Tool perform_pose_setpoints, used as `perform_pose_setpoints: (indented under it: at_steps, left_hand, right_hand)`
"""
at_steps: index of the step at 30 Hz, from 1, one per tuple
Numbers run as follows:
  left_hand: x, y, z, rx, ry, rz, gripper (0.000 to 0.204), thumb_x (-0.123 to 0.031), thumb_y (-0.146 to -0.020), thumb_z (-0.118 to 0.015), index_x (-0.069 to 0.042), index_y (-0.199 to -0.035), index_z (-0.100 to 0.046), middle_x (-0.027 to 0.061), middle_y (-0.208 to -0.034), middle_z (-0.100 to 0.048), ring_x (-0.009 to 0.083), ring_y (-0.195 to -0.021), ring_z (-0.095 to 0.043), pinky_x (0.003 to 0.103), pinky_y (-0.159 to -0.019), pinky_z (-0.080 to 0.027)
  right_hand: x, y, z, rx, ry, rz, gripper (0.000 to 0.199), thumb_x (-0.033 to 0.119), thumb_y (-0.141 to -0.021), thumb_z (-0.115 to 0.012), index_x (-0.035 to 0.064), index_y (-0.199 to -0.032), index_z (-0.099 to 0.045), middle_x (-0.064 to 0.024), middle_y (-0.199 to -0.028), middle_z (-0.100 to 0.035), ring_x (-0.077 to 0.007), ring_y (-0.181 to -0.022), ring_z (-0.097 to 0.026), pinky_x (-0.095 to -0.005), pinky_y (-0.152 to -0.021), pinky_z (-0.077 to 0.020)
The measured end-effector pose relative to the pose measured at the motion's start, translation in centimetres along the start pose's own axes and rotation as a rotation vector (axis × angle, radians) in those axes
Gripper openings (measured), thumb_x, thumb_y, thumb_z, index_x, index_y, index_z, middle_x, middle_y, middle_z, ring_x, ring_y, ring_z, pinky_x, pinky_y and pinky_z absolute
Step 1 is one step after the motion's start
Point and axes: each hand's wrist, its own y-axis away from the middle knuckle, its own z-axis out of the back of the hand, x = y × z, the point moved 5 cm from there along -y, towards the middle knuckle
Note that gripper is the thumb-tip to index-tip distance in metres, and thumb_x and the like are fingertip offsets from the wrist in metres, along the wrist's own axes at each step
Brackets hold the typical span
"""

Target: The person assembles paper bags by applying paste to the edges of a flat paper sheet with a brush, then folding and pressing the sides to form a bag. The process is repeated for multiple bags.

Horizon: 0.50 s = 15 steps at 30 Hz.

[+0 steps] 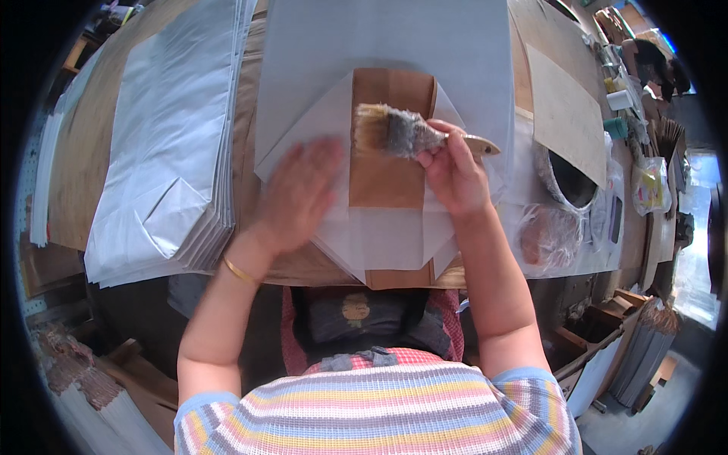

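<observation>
Fingers of the right hand (453, 176) are curled shut around the wooden handle of a wide paintbrush (409, 133), gripping it where handle meets bristle block; the pale end of the handle sticks out to the right past the knuckles. The brush lies nearly level, its grey, tan-tipped bristles pointing left and resting on the upper part of a brown paper panel (387, 178). The brush sits just left of and above the hand that holds it.

The left hand (299, 193) is spread wide and flat, palm down, holding nothing. Its outline is blurred, so exactly where each fingertip lands cannot be told, but it lies on the white folded paper (394, 235) at the left edge of the brown panel. The brush bristles are just up and right of its fingertips, close but apart. A thin gold bangle (239, 271) circles the left wrist.

The brown panel is framed by white paper flaps folded in at angles, all lying on a brown-covered table (91, 144). To the left, well apart from both hands, a thick stack of white folded bags (171, 152) lies in a fanned pile. To the right, near the right forearm, a plastic-wrapped round basin (565, 178) rests by the table edge.
</observation>
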Motion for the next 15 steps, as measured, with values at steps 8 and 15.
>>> perform_pose_setpoints:
  at_steps: [8,15]
  left_hand:
    - [-0.4,-1.8,-0.5,0.038,-0.265,0.035,0.070,-0.029,-0.088,-0.059,-0.005,-0.148,-0.034,0.0194,-0.156,-0.029,0.0367,-0.144,-0.026,0.054,-0.117,-0.018]
    - [-0.4,-1.7,-0.7,-0.003,-0.292,-0.002,0.072,-0.034,-0.088,-0.059,-0.004,-0.148,-0.033,0.0207,-0.155,-0.029,0.0378,-0.143,-0.027,0.055,-0.117,-0.018]
  right_hand:
    - [7.6,11.0,-3.6,0.338,1.099,0.271,0.019,0.008,-0.084,-0.073,-0.0005,-0.101,-0.071,-0.0092,-0.089,-0.068,-0.0176,-0.075,-0.066,-0.0296,-0.066,-0.0537]
    - [5.3,12.3,-6.7,0.742,1.751,0.287,0.025,0.013,-0.078,-0.070,0.0033,-0.100,-0.065,-0.0085,-0.094,-0.064,-0.0267,-0.086,-0.065,-0.0363,-0.070,-0.0555]
